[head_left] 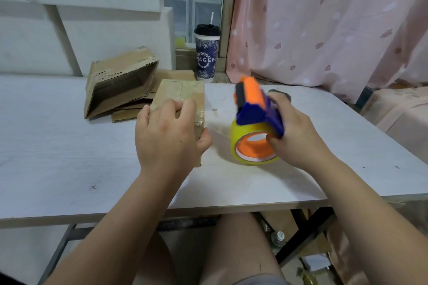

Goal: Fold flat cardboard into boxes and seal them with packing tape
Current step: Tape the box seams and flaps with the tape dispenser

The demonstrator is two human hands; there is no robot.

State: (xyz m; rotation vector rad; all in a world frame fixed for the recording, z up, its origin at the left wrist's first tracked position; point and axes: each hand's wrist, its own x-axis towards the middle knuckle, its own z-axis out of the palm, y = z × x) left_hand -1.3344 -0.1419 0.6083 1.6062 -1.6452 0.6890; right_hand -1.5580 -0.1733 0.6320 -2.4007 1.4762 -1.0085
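cup [206, 53] behind taped box [183, 92] | open carton [120, 85] left | tape dispenser [254, 127] right

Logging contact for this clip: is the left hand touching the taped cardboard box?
Touching. The head view shows the left hand on the taped cardboard box, its fingers lying across the top and the thumb against the near right side.

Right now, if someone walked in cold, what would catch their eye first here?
The bright orange-and-blue tape dispenser, gripped by the right hand over the white table, stands out most. Just left of it the left hand holds a small taped box, with an open cardboard box tipped on its side behind and a dark lidded cup at the back.
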